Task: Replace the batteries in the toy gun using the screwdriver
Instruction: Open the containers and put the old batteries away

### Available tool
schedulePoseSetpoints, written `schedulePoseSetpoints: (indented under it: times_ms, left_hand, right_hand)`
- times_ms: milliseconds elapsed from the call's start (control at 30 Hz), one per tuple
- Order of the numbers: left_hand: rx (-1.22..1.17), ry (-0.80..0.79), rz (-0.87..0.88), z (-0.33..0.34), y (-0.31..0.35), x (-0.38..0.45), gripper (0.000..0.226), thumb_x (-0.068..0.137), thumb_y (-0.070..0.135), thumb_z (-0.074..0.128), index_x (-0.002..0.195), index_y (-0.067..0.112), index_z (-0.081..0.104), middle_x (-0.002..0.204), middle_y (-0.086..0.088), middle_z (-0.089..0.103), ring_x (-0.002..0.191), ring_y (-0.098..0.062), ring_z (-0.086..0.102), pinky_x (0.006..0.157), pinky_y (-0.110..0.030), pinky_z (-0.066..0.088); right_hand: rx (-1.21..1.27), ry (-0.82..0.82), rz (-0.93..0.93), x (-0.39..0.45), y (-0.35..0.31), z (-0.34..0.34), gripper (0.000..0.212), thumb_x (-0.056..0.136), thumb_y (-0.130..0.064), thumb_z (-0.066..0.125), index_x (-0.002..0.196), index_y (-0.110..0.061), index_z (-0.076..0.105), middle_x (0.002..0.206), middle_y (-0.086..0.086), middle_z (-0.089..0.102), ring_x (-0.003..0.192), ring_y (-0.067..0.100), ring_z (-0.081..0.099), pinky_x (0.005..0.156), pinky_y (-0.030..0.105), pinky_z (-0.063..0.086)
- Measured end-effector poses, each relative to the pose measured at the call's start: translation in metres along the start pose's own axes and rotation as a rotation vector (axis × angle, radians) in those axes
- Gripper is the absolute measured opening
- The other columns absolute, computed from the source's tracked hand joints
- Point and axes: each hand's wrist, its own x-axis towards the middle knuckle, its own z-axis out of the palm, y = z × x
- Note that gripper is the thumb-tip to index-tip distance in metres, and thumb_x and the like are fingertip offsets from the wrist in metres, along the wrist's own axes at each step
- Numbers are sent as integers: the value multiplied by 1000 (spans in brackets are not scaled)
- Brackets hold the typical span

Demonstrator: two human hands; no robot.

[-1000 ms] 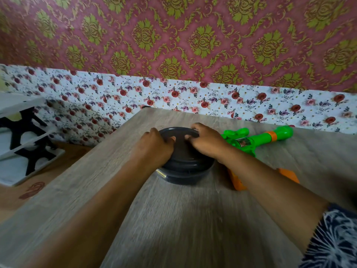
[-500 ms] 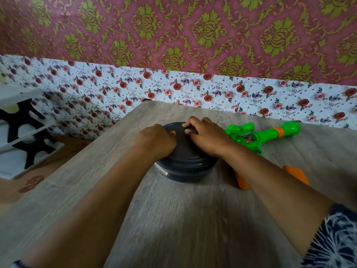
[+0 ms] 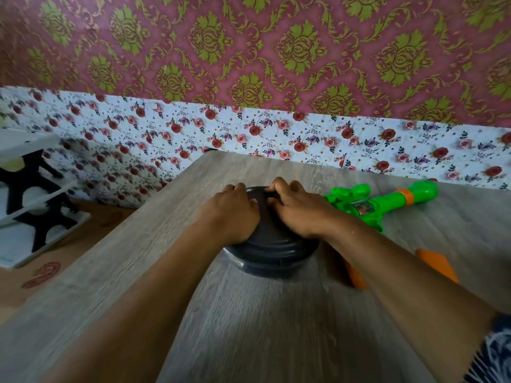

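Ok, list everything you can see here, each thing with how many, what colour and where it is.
Round container: one, dark grey with lid on, middle of the table.
Toy gun: one, green with orange parts, right of the container, partly behind the right forearm.
Table: one, grey wood grain, against the wall.
Rack: one, white and black, on the floor at left.
Screwdriver, batteries: none in view.
Left hand: on the lid's left side.
Right hand: on the lid's right side.

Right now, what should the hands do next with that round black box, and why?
Probably lift the lid off. Both the left hand and the right hand press on top of the closed box, no screwdriver or batteries show on the table, and the toy gun lies untouched beside it.
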Motion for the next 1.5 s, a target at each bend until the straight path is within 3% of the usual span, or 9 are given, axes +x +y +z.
schedulePoseSetpoints:
  times_ms: [133, 300, 400, 533, 633, 733, 933, 1233, 1500]
  left_hand:
    - [-291, 94, -87, 6, 1, -6, 35, 96, 29, 36, 126, 17, 50, 123, -11, 54, 100, -27, 55, 78, -33, 40]
    - [-860, 208, -399, 6, 0, -33, 22, 98, 26, 41, 84, 19, 57, 76, -7, 59, 57, -17, 49, 51, -27, 38]
    - [-975, 225, -432, 2, 3, -40, 31, 99, 23, 40, 70, 18, 53, 80, -14, 59, 67, -26, 54, 64, -34, 46]
    - [-1098, 225, -467, -6, 7, -49, 29, 100, 21, 39, 96, 8, 64, 93, -17, 64, 70, -26, 57, 60, -34, 47]
    - [-1179, 202, -481, -15, 24, -49, 35, 100, 23, 39, 119, 2, 58, 111, -18, 62, 92, -30, 60, 74, -40, 50]
    - [-1192, 192, -381, -20, 56, -43, 27, 100, 25, 40, 105, 9, 61, 98, -5, 62, 86, -19, 57, 77, -36, 44]
    - [-1121, 124, -146, -14, 140, -26, 30, 97, 29, 43, 106, 8, 60, 103, -7, 63, 91, -23, 58, 78, -37, 46]
    - [-1230, -208, -7, 29, 278, -17, 27, 96, 26, 47, 71, 18, 54, 74, 0, 52, 69, -18, 49, 83, -44, 50]
    - [-1253, -456, 60, 72, 363, 15, 14, 95, 26, 51, 88, 15, 56, 80, 3, 55, 75, -13, 53, 90, -40, 48]
  right_hand:
    - [20, 55, -6, -4, 0, 3, 32, 96, -46, 28, 124, -32, 35, 128, 10, 45, 111, 36, 51, 90, 41, 37]
    - [179, 197, 7, -10, 1, 4, 25, 95, -32, 39, 117, -31, 49, 127, 4, 53, 114, 25, 50, 95, 37, 40]
    - [234, 226, 43, -11, 1, 4, 26, 93, -27, 45, 118, -23, 50, 126, 5, 56, 112, 25, 52, 91, 34, 42]
    - [557, 284, 129, -23, 7, -15, 32, 88, -24, 54, 119, -14, 53, 122, 7, 59, 111, 25, 55, 96, 35, 43]
    - [590, 331, 155, -42, 29, -41, 19, 86, -30, 58, 87, -13, 65, 88, 8, 66, 87, 23, 61, 80, 34, 49]
    - [552, 242, 236, -69, 53, -70, 40, 84, -44, 57, 64, -10, 56, 60, 12, 56, 57, 23, 55, 59, 37, 48]
    - [727, 254, 406, -117, 116, -126, 35, 89, -32, 56, 92, 2, 63, 72, 15, 59, 48, 23, 53, 45, 28, 45]
    - [776, 375, 633, -167, 251, -192, 28, 94, -24, 50, 100, 3, 56, 83, 17, 50, 53, 25, 45, 49, 33, 42]
    - [924, 486, 852, -179, 342, -186, 20, 94, -21, 51, 82, -4, 52, 73, 13, 52, 57, 24, 48, 48, 33, 42]
